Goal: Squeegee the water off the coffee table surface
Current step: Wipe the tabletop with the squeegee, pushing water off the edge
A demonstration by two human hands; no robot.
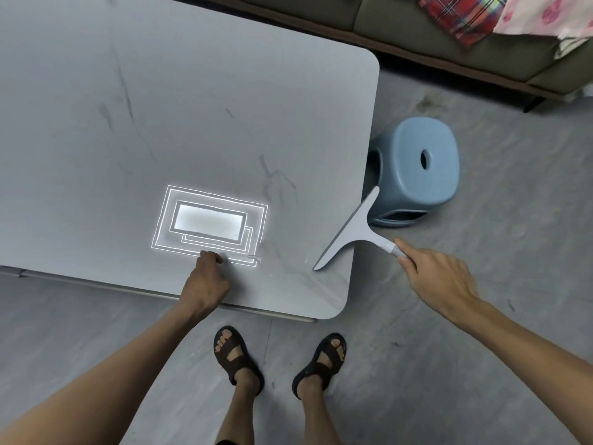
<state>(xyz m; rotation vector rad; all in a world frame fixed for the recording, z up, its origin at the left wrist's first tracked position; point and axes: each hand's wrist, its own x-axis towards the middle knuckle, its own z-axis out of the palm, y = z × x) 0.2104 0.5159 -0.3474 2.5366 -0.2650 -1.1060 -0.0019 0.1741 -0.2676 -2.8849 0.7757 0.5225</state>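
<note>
The grey coffee table (160, 107) fills the upper left, its glossy top mirroring a ceiling lamp. A grey T-shaped squeegee (351, 231) lies with its blade across the table's right edge near the front corner. My right hand (439, 277) grips the squeegee's handle from off the table's right side. My left hand (207, 277) rests on the table near the front edge, fingers curled, nothing visible in it. Faint wet streaks (272, 184) show on the surface left of the blade.
A blue plastic stool (417, 168) stands on the floor against the table's right edge, just behind the squeegee. A sofa (417, 33) with folded cloths runs along the top. My sandalled feet (279, 358) stand on the grey floor before the table.
</note>
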